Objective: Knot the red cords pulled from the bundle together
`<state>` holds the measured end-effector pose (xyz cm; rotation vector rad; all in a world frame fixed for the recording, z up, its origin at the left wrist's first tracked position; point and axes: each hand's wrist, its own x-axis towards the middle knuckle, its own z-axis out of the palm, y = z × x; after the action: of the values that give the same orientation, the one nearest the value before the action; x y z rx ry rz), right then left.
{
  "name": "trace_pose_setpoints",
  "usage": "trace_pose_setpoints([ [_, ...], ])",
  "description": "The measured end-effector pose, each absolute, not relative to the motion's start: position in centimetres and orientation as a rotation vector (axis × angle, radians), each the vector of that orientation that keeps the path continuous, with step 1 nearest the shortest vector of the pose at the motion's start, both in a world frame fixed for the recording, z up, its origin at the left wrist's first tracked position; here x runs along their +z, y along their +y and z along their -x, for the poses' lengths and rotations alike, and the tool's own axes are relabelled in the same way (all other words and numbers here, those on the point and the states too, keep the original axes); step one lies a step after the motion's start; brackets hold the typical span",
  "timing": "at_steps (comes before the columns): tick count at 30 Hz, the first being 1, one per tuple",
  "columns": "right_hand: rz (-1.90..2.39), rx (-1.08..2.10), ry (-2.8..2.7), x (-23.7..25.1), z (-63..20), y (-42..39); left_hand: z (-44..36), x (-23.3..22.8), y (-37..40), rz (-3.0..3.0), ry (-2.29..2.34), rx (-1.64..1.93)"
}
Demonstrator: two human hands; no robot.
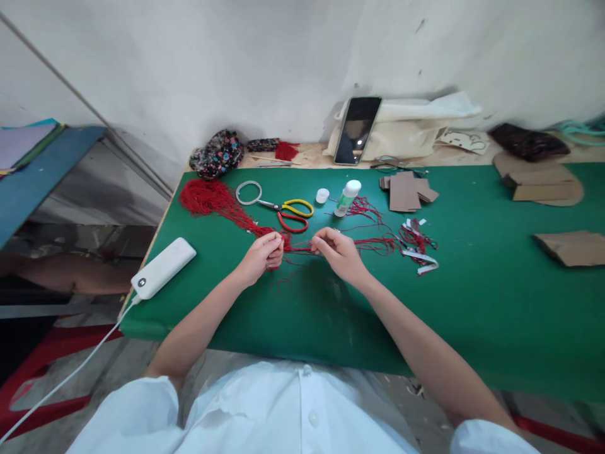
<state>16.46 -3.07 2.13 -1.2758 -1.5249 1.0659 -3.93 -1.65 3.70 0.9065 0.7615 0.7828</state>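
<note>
The left hand (pixel 265 256) is closed around red threads (pixel 208 197), fingers curled in. The right hand (pixel 338 249) is narrowed to a pinch at the strands; how many it grips cannot be told. The stretch between them lies roughly parallel to the near edge of the worktop (pixel 472 315), apparently to keep the strands straight and apart from the mass. The bulk of the threads is heaped at the far-left corner and trails to the left hand, presumably so its weight stays clear of the fingers.

Beyond the hands, scissors (pixel 288 211) lie with handles toward the right hand, evidently within easy reach. A white-topped bottle (pixel 348 198) stands near a small white cap (pixel 322 196), both toward the far edge. There, a phone (pixel 358 130) leans back against a cream bag (pixel 401 135), seemingly for support. A power bank (pixel 163 268) rests by the left edge, its cable (pixel 94 350) running over the side.
</note>
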Motion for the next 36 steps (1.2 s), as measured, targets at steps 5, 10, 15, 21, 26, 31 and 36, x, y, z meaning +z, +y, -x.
trace_pose_setpoints([
  [5, 1.292, 1.034, -1.513, 2.2, -16.5, -3.0, 4.0, 3.6, -1.6, -0.911, 0.763, 0.793],
  [10, 1.370, 0.956, -1.463, 2.3, -16.5, -3.0, 4.1, 3.6, -1.5, -0.927, 0.758, 0.802],
  [15, 1.429, 0.912, -1.365, 2.7, -16.7, -3.1, 4.1, 3.6, -1.6, -0.938, 0.760, 0.799],
  [21, 1.390, 0.929, -1.329, 3.4, -16.7, -3.1, 4.2, 3.5, -1.5, -1.017, 0.827, 0.814],
  [26, 1.318, 0.816, -1.310, 3.2, -16.9, -3.1, 4.1, 3.4, -1.7, -1.270, 0.995, 0.962],
  [31, 1.267, 0.508, -1.476, 3.0, -17.0, -3.4, 4.0, 3.5, -2.3, -1.415, 1.071, 1.047],
  [36, 1.043, 0.163, -1.909, 2.7, -16.2, -4.1, 3.6, 3.1, -2.7, -1.510, 0.990, 1.025],
])
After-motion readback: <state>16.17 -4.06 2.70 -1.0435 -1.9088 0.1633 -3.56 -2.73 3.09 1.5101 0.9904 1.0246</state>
